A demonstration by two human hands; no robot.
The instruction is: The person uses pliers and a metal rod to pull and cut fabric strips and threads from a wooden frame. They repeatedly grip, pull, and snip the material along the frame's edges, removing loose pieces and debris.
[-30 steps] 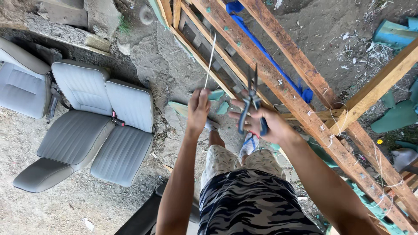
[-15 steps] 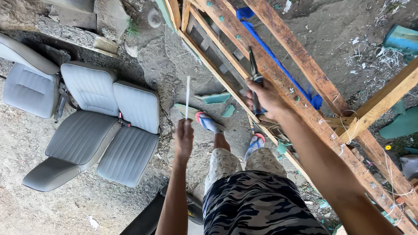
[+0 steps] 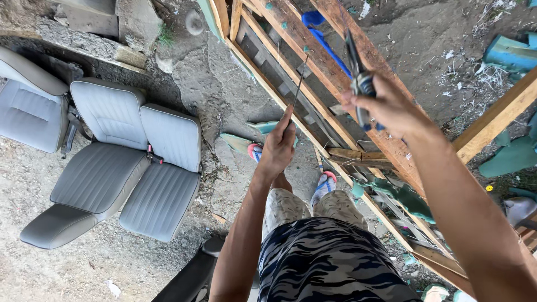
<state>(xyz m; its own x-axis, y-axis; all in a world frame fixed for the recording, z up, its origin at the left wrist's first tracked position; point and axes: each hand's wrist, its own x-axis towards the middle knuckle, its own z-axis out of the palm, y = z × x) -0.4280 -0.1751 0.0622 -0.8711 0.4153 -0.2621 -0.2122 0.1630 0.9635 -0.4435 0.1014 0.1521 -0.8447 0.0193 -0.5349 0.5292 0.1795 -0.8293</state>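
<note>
Overhead, both hands are raised toward a slanting wooden frame (image 3: 313, 67) that runs from the far middle of the scene down to the near right. The left hand (image 3: 277, 148) pinches the near end of a thin metal rod (image 3: 297, 92) between thumb and fingertips, holding it upright so that its far tip reaches up to the edge of one of the frame's rails; a light pinch low on the rod seems chosen to steer the tip rather than to bear weight. The right hand (image 3: 386, 106) is closed around the blue-sleeved handles of a pair of pliers (image 3: 358, 70), whose dark nose points away toward the upper rails, just right of the rod and apart from it; whether the nose is gripping anything cannot be told. A blue strap (image 3: 327, 45) lies along the frame behind the pliers. Below, on the dirt ground (image 3: 224, 184), the person's feet in sandals (image 3: 324, 184) stand close to the frame's lower rail, which keeps the body square to the work. To the left, well apart from the hands, grey vehicle seats (image 3: 112, 162) rest on the ground, their backs toward a rough stone wall (image 3: 100, 28). Green and teal scraps (image 3: 503, 156) lie scattered at the right, beyond a second wooden beam (image 3: 492, 117)
</note>
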